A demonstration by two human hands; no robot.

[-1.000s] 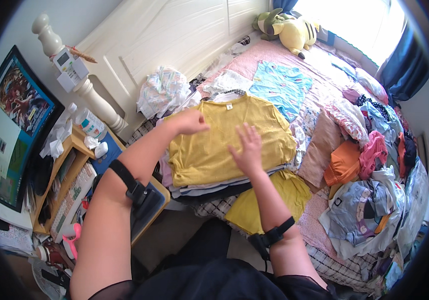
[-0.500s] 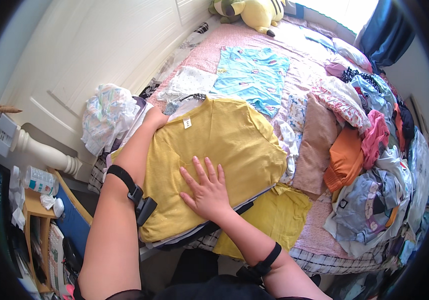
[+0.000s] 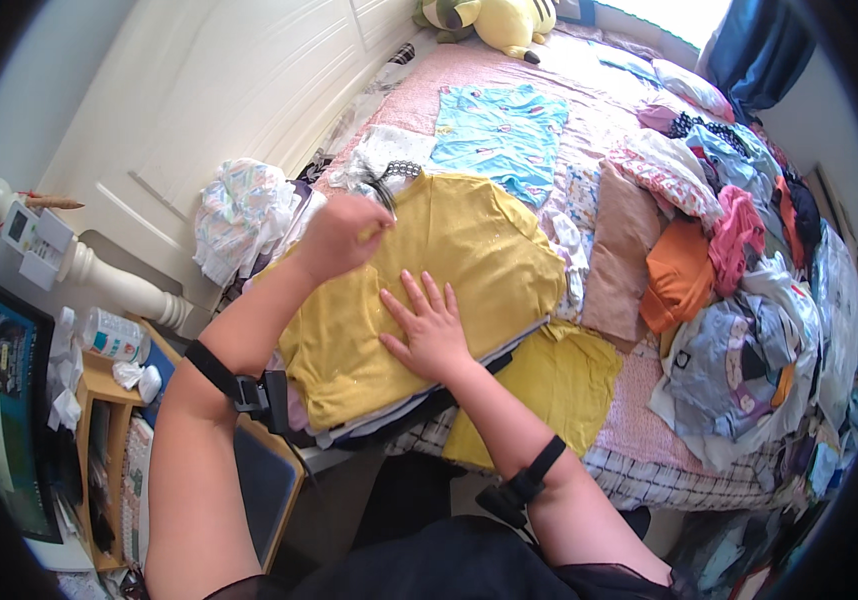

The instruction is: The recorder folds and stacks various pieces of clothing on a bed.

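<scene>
A mustard-yellow long-sleeved top [image 3: 489, 255] lies spread over a stack of garments at the near edge of the bed. My right hand [image 3: 429, 330] presses flat on its middle, fingers spread. Raised over the top's left shoulder, my left hand [image 3: 347, 238] is closed, with its fingers curled together. Dark strands [image 3: 379, 188] show just beyond those fingers; whether they are held is unclear. Past the top's neckline sit a black lace trim [image 3: 405, 169] and a white patterned garment [image 3: 394, 145]. A second, brighter yellow garment [image 3: 549, 390] lies flat to the right.
Farther up the bed a light-blue printed garment [image 3: 499, 135] lies flat. A brown folded cloth [image 3: 621, 255], an orange garment [image 3: 684, 275] and a heap of mixed clothes [image 3: 729, 340] fill the right side. White bundled cloth [image 3: 239, 220] stands left, near a bedpost [image 3: 129, 290] and a wooden shelf [image 3: 104, 385].
My left hand has lifted off the top's left shoulder and moved right and toward me, closing its fingers. My right hand stays flat on the top. The view has shifted slightly.
</scene>
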